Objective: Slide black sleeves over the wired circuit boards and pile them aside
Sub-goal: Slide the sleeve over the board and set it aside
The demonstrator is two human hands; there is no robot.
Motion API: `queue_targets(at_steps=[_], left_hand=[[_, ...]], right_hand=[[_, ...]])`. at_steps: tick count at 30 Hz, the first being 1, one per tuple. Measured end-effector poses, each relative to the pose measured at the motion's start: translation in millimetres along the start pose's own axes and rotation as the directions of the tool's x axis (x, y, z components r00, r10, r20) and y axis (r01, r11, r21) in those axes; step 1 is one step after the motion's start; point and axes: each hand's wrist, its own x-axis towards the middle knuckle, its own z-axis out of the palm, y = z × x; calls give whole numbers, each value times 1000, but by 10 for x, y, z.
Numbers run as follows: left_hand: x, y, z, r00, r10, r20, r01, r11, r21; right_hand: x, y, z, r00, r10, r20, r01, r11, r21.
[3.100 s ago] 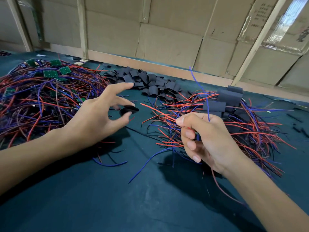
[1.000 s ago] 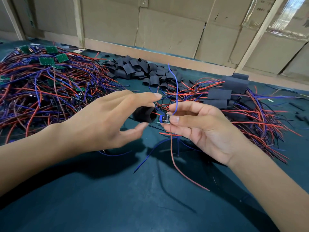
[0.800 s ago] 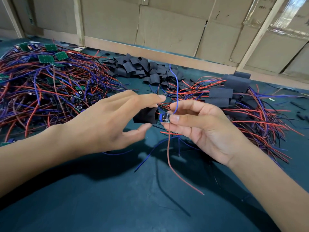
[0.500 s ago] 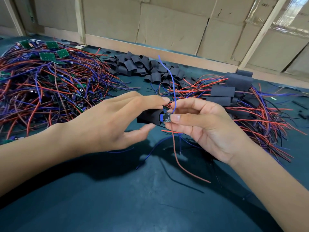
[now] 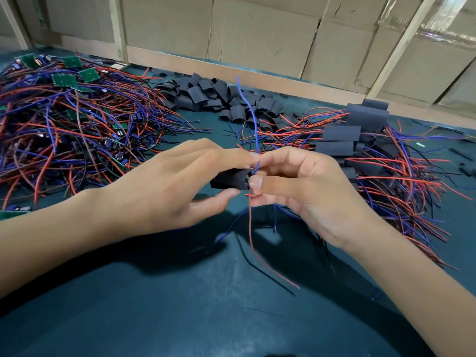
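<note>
1. At frame centre, the left hand [image 5: 180, 186] pinches the black sleeve [image 5: 228, 179], now pushed against the right hand [image 5: 296, 186].
2. The right hand pinches the circuit board [image 5: 247, 180], now mostly swallowed; seating looks nearly done.

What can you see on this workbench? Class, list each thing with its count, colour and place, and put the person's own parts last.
bare wired boards: many, green boards with red and blue wires, heap at far left
loose sleeves: many, black, pile at far centre
sleeved boards: many, black with red and blue wires, pile at right
sleeve in hand: one, black, centre
table mat: one, dark teal, underneath
cardboard wall: brown, behind
left hand: holds the sleeve
right hand: pinches the wires at the sleeve's mouth
</note>
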Motion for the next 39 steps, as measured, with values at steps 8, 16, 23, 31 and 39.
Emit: queue_targets(at_steps=[8,16,23,31,39], left_hand=[[-12,-35,0,1000,17,-22,-18,1000,-9],[-26,-35,-10,999,40,-16,-41,998,-43],[-27,-29,-9,999,21,-24,-22,999,-43],[-15,9,1,1000,11,-11,-11,998,-60],[8,18,-2,998,-62,22,64,996,-67]], right_hand=[[-1,29,25,1000,21,-1,-21,1000,-18],[-20,35,23,996,77,45,-76,997,-30],[-18,12,30,994,106,39,-104,994,-43],[-33,34,61,995,97,10,-96,993,-73],[-29,-67,-50,983,174,64,-165,978,-126]])
